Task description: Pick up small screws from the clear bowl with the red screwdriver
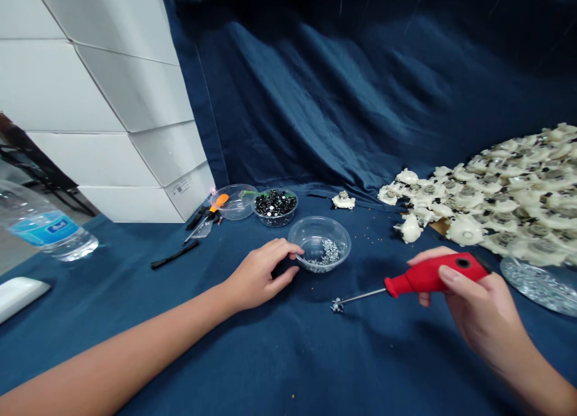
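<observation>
Navy cloth (pixel 342 85) hangs as a backdrop and covers the work surface, with these items set out left to right:

- Stacked white cartons (pixel 103 121), far left, rising in a tall block.
- Clear plastic water bottle (pixel 42 226) with a blue label, at the left edge.
- White oblong object (pixel 18 297), kind unclear, just below the bottle.
- Orange-handled screwdriver (pixel 215 207), lying on the cloth among dark odds and ends.
- Black strip (pixel 175 254), loose on the cloth.
- Clear bowl (pixel 234 202), nearly bare, beside a second bowl of small black-and-silver parts (pixel 274 207).
- Small white plastic part (pixel 344 201), lying alone.
- Clear bowl of silver screws (pixel 321 244), a small cluster at the bottom.
- Left hand (pixel 264 273), partly open and holding nothing, its curved fingers (pixel 288 249) at the near rim of that bowl.
- Red-handled screwdriver (pixel 433 276), chunky and glossy, with a dark hole in the butt end and a thin steel shaft, held in the air above the cloth.
- Right hand (pixel 480 302), closed around that handle.
- Small silver screw (pixel 336 305), sitting at the shaft's tip — its exact form too small to tell.
- Heap of white plastic parts (pixel 509 193), round and overlapping, with dark centres.
- Clear plate of silver screws (pixel 538 284), at the right edge, just below the heap.
</observation>
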The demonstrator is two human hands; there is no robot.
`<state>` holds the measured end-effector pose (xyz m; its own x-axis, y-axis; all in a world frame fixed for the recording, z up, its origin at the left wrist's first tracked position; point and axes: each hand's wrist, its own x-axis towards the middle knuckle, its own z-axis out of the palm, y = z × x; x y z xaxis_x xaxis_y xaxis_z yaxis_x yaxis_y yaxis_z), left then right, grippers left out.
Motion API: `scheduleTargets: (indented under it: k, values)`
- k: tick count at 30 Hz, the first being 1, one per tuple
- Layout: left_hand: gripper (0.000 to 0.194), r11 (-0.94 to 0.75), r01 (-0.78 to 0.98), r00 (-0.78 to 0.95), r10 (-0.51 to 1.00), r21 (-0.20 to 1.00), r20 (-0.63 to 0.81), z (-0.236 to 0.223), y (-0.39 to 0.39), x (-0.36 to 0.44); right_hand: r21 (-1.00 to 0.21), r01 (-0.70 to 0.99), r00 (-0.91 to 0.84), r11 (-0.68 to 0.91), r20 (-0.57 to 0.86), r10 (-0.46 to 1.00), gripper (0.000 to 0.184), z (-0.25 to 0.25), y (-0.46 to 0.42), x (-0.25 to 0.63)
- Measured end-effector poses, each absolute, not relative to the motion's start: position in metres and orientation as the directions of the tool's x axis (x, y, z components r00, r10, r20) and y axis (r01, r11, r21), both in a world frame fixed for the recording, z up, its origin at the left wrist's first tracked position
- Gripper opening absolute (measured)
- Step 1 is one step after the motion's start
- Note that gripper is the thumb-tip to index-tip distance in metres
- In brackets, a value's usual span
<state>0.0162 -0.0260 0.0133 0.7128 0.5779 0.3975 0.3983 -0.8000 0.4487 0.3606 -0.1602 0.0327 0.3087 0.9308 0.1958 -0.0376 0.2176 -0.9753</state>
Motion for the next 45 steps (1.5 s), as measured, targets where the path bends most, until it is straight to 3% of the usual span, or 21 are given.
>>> scheduleTargets:
  k: [23, 45]
  values:
    - [0.027, -0.802, 0.401, 0.718, 0.575, 0.442, 0.392, 0.0146, -0.0264, 0.0182, -0.969, 0.083, 0.253, 0.232, 0.246, 0.936, 0.025, 0.0328, -0.162, 0.3634]
    - [0.027, -0.8, 0.403, 0.717, 0.578, 0.444, 0.39, 0.0154, -0.0261, 0.0176, -0.971, 0.005, 0.288, 0.238, 0.229, 0.93, 0.022, 0.0362, -0.1633, 0.36]
